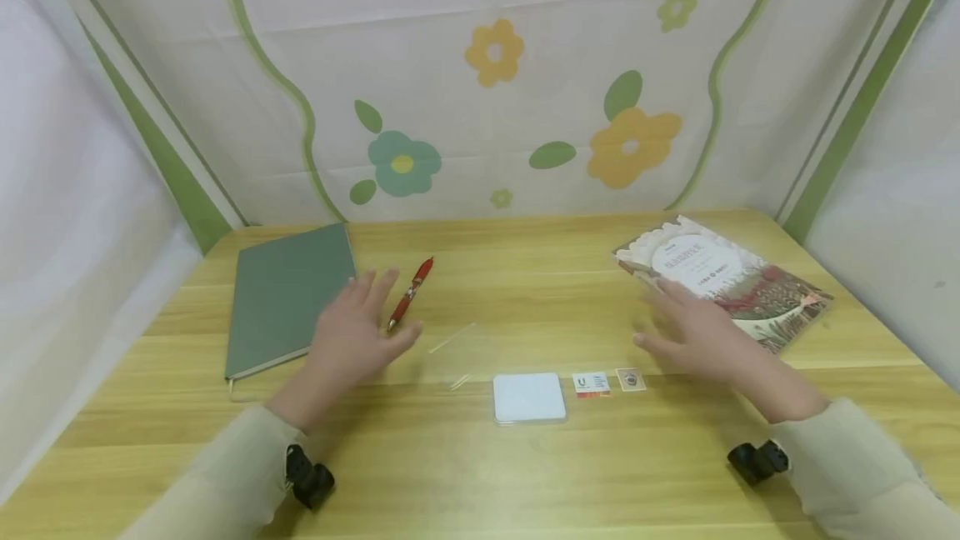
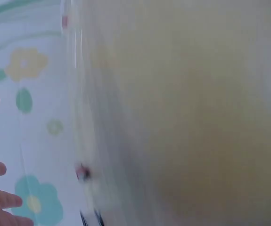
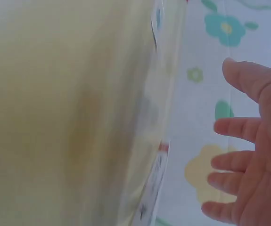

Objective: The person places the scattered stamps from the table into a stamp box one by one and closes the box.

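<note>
My left hand, fingers spread, hovers at the right edge of a green hardcover notebook. Just right of its fingertips lies a red pen. On the other side, my right hand is spread near the lower left of a booklet with a floral cover, partly covering it. Neither hand holds anything. In the left wrist view, fingers show at the left edge; the right wrist view has the open right hand with fingers apart.
Between the hands lie a white rectangular pad in a clear case, two small stamp-like pieces, one with a U and one square, and a faint clear plastic piece. A flowered curtain stands behind the wooden table.
</note>
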### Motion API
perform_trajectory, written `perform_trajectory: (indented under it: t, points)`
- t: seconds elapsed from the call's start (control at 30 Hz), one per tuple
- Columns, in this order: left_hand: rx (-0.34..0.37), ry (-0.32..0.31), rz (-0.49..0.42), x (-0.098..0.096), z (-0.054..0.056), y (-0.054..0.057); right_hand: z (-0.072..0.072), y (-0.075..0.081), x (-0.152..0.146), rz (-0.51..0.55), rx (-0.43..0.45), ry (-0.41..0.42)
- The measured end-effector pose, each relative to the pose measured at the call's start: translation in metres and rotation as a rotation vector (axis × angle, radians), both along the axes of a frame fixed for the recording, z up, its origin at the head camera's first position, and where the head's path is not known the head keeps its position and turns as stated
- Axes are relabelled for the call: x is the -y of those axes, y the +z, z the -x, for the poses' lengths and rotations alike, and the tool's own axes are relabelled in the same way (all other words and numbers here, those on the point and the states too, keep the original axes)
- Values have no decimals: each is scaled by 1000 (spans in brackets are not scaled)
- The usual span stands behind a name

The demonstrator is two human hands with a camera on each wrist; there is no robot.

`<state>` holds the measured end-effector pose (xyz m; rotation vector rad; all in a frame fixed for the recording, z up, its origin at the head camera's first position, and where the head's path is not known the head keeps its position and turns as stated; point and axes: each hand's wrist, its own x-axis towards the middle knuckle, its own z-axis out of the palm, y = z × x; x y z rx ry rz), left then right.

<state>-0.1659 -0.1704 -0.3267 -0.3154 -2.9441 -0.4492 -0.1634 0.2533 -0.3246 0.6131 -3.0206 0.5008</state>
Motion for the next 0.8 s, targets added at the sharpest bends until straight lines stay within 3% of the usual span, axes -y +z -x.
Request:
perform_trajectory:
  t: [0.2,0.43,0.63,0.8]
  points:
    - [12,-97,-205,-24,-16,-1,-17,-6,18,71,-55,87]
    - [39,-201,-370,-49,-29,-7,-28,-7,33,154,10,88]
    - [181,-242,-480,-66,-38,-14,-31,-7,43,204,82,97]
    - [273,-283,-504,-74,-42,-19,-30,-14,49,189,102,105]
